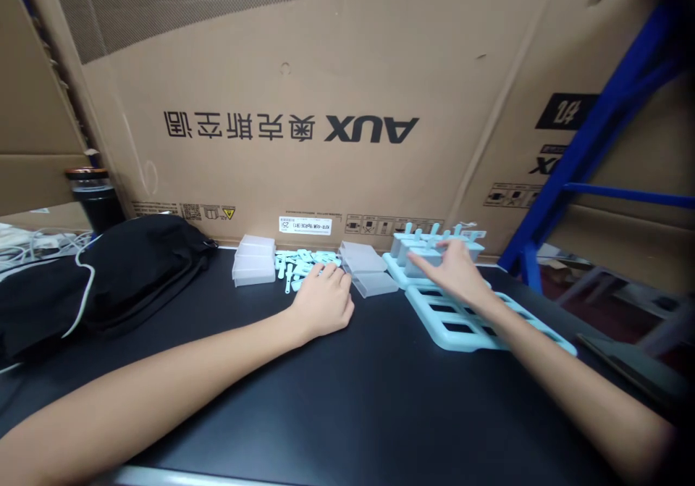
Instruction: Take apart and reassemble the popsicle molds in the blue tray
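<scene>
My left hand (pixel 324 299) rests on the table at the near edge of a pile of light-blue plastic ice pop sticks (pixel 304 258). Its fingers are bent and close together, with their tips hidden. My right hand (pixel 455 265) is at a row of translucent ice pop molds (pixel 405 253) with blue sticks upright in their tops. The thumb lies along the front of the row and the fingers reach over it, hiding part of the molds. They stand on a light-blue base (pixel 395 271). Nearer, below my right forearm, lies a light-blue slotted frame (pixel 450 337).
Loose translucent mold pieces lie left (pixel 254 261) and right (pixel 374 283) of the sticks. A black bag (pixel 146 269) and dark bottle (pixel 98 200) are at left. A large cardboard box (pixel 304 51) stands behind the black table (pixel 347 406); a blue metal frame (pixel 586 145) rises at right.
</scene>
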### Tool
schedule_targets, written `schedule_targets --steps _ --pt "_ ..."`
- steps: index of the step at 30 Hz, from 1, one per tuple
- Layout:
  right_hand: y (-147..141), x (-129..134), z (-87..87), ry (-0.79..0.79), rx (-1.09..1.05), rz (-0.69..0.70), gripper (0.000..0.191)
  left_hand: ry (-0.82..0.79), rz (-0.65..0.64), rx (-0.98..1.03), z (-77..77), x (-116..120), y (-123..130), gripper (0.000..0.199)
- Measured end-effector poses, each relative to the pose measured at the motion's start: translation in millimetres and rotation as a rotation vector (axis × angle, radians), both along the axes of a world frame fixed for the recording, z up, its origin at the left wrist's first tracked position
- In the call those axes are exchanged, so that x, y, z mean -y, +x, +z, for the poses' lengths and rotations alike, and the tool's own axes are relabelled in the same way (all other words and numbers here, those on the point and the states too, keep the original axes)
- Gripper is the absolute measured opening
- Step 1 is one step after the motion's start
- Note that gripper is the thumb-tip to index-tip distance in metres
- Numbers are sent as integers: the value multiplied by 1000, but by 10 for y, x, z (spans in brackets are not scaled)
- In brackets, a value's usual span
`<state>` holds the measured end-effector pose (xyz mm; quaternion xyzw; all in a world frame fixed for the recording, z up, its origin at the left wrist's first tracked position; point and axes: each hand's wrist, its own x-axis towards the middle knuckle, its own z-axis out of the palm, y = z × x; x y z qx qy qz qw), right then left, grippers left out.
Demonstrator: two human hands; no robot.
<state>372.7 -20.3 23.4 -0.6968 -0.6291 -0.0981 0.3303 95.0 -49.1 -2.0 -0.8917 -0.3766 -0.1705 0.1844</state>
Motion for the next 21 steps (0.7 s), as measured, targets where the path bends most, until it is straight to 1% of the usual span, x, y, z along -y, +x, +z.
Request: schedule_targets --steps 2,3,4,7,10,12,17,19,21 --pt "35 -62 -95 -229 51 -30 73 0 -26 -8 21 80 -115 29" --pt "33 -80 -118 -298 90 -48 71 -4 -44 -14 27 121 -187 29" --pt "20 -88 -124 -331 129 -70 69 -10 -66 -21 32 160 -264 28" --pt "-52 -63 -81 -317 209 -130 66 -34 -95 -37 38 245 -477 29" --pt "-121 -16 -35 -335 233 -139 67 -62 -84 -49 34 265 -575 29" --pt "-148 -1 -33 -331 222 -138 67 -74 -74 -54 24 250 -572 29" --pt "-160 -7 -40 -230 166 -158 70 -82 -61 -53 7 215 -520 28" --pt "-154 5 0 -223 144 -147 65 -81 -62 -56 7 216 -520 28" --pt "-165 29 76 -204 124 -120 54 -78 -63 -59 7 219 -526 27"
